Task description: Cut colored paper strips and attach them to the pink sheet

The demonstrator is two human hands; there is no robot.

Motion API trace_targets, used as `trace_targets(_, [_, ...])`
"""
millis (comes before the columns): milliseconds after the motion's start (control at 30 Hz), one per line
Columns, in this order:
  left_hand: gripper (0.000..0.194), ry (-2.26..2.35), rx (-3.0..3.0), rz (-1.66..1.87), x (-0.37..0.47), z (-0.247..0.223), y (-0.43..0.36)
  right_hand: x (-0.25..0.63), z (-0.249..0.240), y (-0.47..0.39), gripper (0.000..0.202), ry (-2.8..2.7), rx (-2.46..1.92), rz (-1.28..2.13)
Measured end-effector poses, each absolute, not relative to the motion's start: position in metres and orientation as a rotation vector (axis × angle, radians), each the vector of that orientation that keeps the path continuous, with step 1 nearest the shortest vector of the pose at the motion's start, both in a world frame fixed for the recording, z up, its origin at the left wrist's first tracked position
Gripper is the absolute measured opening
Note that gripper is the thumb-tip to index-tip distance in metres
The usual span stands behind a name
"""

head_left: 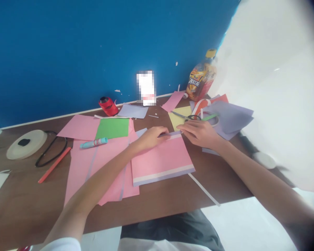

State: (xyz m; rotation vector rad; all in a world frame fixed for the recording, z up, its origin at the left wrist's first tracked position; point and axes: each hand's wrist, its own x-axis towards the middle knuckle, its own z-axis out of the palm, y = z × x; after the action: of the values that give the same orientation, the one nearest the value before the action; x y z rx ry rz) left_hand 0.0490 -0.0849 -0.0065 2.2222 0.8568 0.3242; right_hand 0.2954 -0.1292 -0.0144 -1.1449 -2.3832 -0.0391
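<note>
A pink sheet of paper (159, 157) lies before me, with white and purple strips along its near and far edges. My left hand (153, 137) rests on its far edge, fingers curled against the paper, fingertips partly hidden. At the far right corner, my right hand (202, 133) pinches the end of the purple paper strip (175, 133). Just beyond that hand are scissors (193, 118) and a roll of tape (213, 121), partly covered. A loose white strip (204, 189) sticks out from the sheet's near right corner.
Left of the sheet lie more pink papers (78, 164), a green paper (113, 128) and a light-blue marker (93, 143). Farther left are a round lid (26, 144) and a red stick (54, 165). A red spool (108, 106), drink bottle (201, 78) and purple sheets (232, 118) stand or lie behind.
</note>
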Motion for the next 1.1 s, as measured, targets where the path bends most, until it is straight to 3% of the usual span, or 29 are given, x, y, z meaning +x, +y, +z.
trace_targets(67, [0.028, 0.854, 2.155, 0.298, 0.049, -0.006, -0.085, 0.292, -0.015, -0.130, 0.029, -2.307, -1.224, 0.093])
trace_targets(200, [0.029, 0.858, 2.141, 0.277, 0.049, -0.005, -0.085, 0.281, -0.020, -0.130, 0.052, -2.126, -1.241, 0.544])
trace_targets(300, [0.031, 0.869, 2.138, 0.271, 0.048, -0.004, -0.087, 0.276, -0.026, -0.129, 0.048, -2.045, -1.168, 0.726])
trace_targets(700, [0.030, 0.869, 2.141, 0.137, 0.031, 0.005, -0.061, 0.283, -0.025, -0.125, 0.038, -1.990, -1.263, 0.687])
trace_targets(1100, [0.025, 0.810, 2.138, -0.023, 0.026, 0.010, -0.063, 0.289, -0.025, -0.122, 0.026, -2.005, -1.339, 0.354])
